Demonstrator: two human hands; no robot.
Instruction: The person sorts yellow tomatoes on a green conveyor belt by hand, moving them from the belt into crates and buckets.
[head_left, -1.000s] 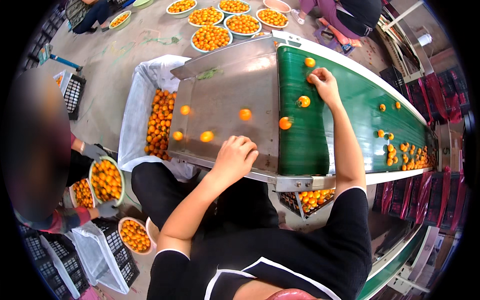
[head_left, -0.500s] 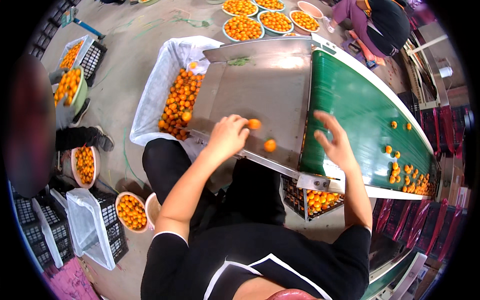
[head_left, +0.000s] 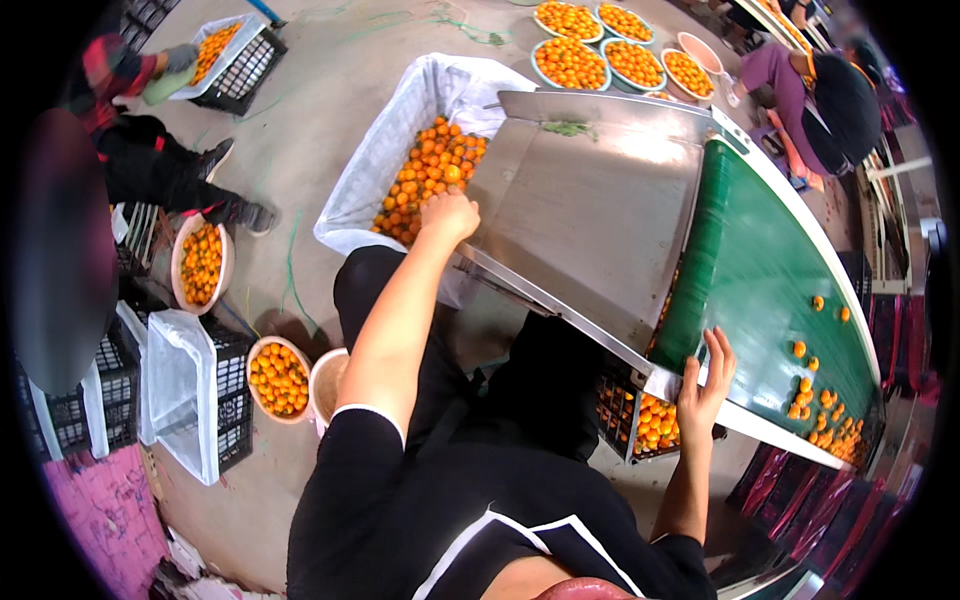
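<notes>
My left hand (head_left: 450, 213) is over the near right side of a crate lined with white sheeting (head_left: 350, 195). Its fingers curl down beside the small round orange fruits (head_left: 425, 170) heaped inside; whatever they hold is hidden. A metal tray (head_left: 590, 215) slopes beside the crate, bare but for a green leafy scrap (head_left: 568, 129). At the near edge of the green conveyor belt (head_left: 755, 270), my right hand (head_left: 706, 380) rests with fingers spread and nothing in them. Several fruits (head_left: 835, 430) lie at the belt's far right end.
A black crate of fruits (head_left: 655, 425) stands beneath the conveyor. Full tubs (head_left: 570, 65) stand beyond the tray, near a crouching person (head_left: 840, 110). Leftward are another person's legs (head_left: 165, 165), tubs of fruit (head_left: 278, 378) and a white-lined crate (head_left: 182, 390).
My left hand has moved left from the tray to the lined crate. Two fruits are gone from the tray. My right hand has come down to the belt's near edge. The view has shifted.
</notes>
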